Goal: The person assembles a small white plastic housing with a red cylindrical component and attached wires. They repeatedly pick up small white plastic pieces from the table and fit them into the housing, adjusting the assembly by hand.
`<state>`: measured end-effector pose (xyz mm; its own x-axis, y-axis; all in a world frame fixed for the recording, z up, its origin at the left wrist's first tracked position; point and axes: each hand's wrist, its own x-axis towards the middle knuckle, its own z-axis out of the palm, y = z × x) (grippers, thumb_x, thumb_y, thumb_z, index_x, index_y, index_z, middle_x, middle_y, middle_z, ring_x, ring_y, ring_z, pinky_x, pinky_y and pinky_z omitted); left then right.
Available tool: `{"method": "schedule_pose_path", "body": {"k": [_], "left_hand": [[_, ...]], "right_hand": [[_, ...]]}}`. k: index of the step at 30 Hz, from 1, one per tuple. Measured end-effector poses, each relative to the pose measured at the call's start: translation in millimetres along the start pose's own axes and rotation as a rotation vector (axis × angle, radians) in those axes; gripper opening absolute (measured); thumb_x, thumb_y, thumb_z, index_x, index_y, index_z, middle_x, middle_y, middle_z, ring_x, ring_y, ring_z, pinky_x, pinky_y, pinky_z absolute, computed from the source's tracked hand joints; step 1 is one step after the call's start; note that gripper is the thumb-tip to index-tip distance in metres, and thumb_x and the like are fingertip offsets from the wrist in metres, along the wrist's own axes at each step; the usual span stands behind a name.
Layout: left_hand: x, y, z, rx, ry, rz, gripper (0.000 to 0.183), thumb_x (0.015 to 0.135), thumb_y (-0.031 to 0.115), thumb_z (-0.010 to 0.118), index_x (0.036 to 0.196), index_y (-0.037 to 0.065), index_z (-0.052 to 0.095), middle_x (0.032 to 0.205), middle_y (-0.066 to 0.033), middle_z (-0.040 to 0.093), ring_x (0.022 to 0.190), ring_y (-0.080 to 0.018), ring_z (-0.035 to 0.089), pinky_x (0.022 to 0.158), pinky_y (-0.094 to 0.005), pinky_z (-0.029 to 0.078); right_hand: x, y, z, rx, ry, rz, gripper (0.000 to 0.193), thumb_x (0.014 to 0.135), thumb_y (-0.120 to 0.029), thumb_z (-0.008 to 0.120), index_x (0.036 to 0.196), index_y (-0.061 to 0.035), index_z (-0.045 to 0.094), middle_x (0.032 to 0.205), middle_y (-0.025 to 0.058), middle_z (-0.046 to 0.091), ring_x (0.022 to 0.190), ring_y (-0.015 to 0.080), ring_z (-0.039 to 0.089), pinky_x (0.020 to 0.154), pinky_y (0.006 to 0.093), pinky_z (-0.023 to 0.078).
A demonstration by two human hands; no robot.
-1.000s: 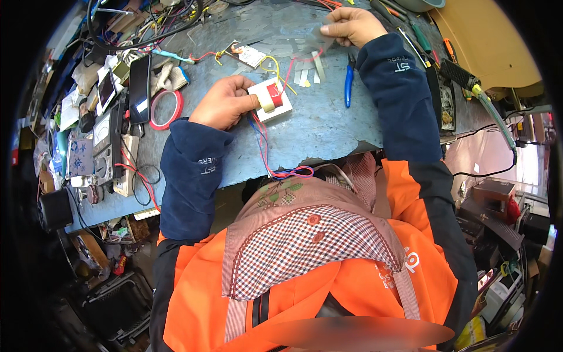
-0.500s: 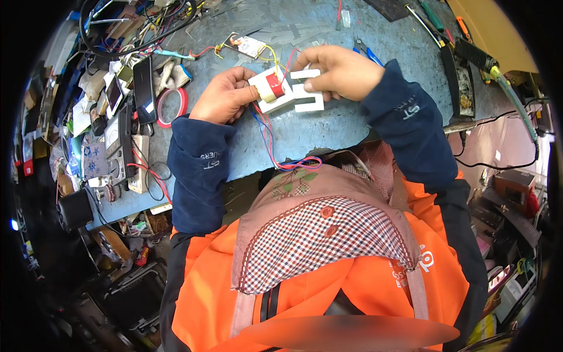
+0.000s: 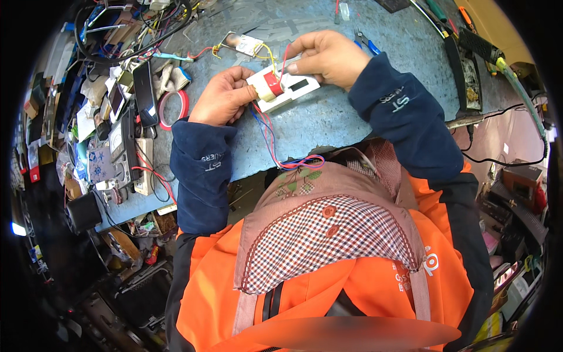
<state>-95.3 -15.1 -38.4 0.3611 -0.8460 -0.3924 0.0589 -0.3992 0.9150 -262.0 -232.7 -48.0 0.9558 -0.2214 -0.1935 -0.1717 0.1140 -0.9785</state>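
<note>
My left hand (image 3: 221, 98) grips a transformer coil (image 3: 272, 87) wrapped in red and cream tape, thumb on top. Into the coil's right side goes a white E-shaped core piece (image 3: 307, 89), its prongs mostly hidden. My right hand (image 3: 329, 57) pinches that piece along its far edge. Red and blue wires (image 3: 270, 136) hang from the coil toward the bench's near edge. Yellow wires (image 3: 271, 54) lead from its far side to a small white-topped part (image 3: 243, 44) lying on the bench.
Left of my hands lie a roll of red-edged tape (image 3: 174, 110), a black phone (image 3: 145, 94) and a meter (image 3: 122, 146) amid clutter. Blue-handled cutters (image 3: 368, 43) rest beyond my right hand. A long black tray (image 3: 467, 82) stands at the right on the blue bench (image 3: 328, 126).
My right hand has moved left, pushing the E-shaped core piece from beside the coil into it. The left hand keeps hold of the coil. The view has shifted slightly.
</note>
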Motion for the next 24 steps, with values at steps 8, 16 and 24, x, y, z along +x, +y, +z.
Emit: {"method": "schedule_pose_path", "body": {"k": [8, 16, 24], "left_hand": [[-0.9, 0.1, -0.1, 0.004, 0.014, -0.009, 0.034, 0.1, 0.025, 0.081, 0.12, 0.001, 0.066, 0.074, 0.0036, 0.065, 0.048, -0.0023, 0.043, 0.042, -0.0229, 0.03], [0.4, -1.5, -1.9, -0.012, -0.004, -0.028, 0.031, 0.101, 0.021, 0.078, 0.122, 0.002, 0.064, 0.079, 0.0024, 0.068, 0.047, -0.0006, 0.043, 0.041, -0.0199, 0.028], [1.3, -2.5, -2.7, -0.086, -0.044, -0.01, 0.036, 0.1, 0.02, 0.079, 0.128, 0.002, 0.064, 0.077, 0.0021, 0.067, 0.047, -0.0012, 0.045, 0.041, -0.0196, 0.029]], "right_hand": [[5.7, 7.0, 13.3, -0.003, 0.036, -0.079, 0.024, 0.1, -0.006, 0.076, 0.121, -0.0006, 0.066, 0.088, 0.0047, 0.074, 0.074, 0.0079, 0.068, 0.061, 0.0233, 0.049], [9.2, 12.8, 12.5, -0.15, -0.102, -0.144, 0.037, 0.098, -0.002, 0.073, 0.133, 0.0023, 0.063, 0.094, 0.0058, 0.073, 0.083, 0.0091, 0.067, 0.068, 0.0263, 0.05], [0.6, 28.3, 10.6, -0.164, -0.25, -0.293, 0.072, 0.088, -0.008, 0.086, 0.152, 0.0012, 0.056, 0.079, -0.0016, 0.053, 0.073, 0.0097, 0.051, 0.064, 0.0305, 0.042]]}}
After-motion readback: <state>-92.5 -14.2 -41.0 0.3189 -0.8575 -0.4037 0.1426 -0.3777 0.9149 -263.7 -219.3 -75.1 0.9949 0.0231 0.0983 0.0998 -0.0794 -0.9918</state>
